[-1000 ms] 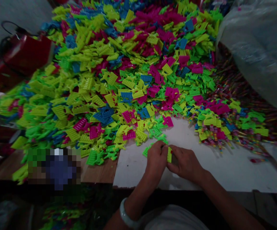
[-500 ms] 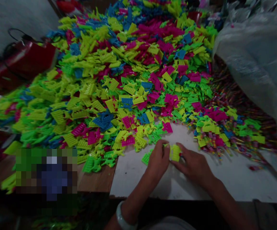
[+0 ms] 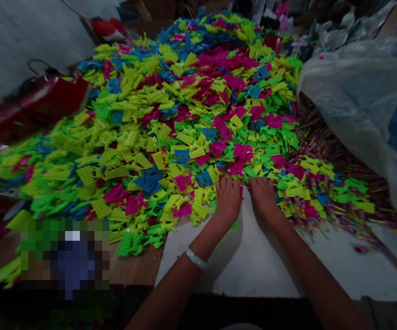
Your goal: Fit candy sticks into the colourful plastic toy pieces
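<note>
My left hand rests palm down at the front edge of a big heap of small plastic pieces, its fingers laid forward and slightly apart. Close by on the right, my right hand reaches to the same edge with its fingers pointing forward and bent down. Neither hand visibly holds anything, though the undersides of the fingers are hidden. Under my left wrist shows part of a green plastic piece. A bit of a magenta piece peeks out beside my left hand.
A white board lies under my forearms. To the right are many thin, multicoloured sticks below a clear plastic bag. A red container stands at the left. A blurred-out patch covers the lower left.
Both hands have moved forward from the board to the heap's edge and turned palm down. The yellow piece that was between them is no longer visible.
</note>
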### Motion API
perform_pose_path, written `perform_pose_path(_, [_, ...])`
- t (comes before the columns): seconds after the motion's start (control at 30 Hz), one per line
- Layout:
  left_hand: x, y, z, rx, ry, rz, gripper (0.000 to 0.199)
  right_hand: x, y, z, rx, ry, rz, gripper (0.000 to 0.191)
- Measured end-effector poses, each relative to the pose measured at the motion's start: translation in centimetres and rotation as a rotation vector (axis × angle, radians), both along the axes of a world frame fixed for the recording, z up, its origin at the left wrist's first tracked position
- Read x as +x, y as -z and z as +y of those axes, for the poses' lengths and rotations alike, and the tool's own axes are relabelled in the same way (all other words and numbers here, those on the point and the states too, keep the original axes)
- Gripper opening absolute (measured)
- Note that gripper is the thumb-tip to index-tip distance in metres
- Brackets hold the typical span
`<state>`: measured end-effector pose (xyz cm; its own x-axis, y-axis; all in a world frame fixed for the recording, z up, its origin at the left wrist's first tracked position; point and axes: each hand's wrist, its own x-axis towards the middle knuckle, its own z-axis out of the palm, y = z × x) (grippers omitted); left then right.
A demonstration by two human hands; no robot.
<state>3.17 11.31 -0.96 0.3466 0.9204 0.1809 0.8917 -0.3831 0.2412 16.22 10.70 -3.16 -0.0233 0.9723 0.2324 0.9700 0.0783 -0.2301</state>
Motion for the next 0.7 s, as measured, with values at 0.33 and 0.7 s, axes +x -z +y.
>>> perform_pose_path(0.33, [-3.5,-2.5,-2.6,-0.245,0.055,-0.521,0.007,-0.3,-2.0,-7.2,-0.191,-0.052,0.892,0.028])
perform_pose_path(0.7, [-4.5,-3.7,-6.7,-0.594,-0.057,-0.978,0.023,-1.9,-3.0,-10.3,-0.46,-0.044,1.34,0.029])
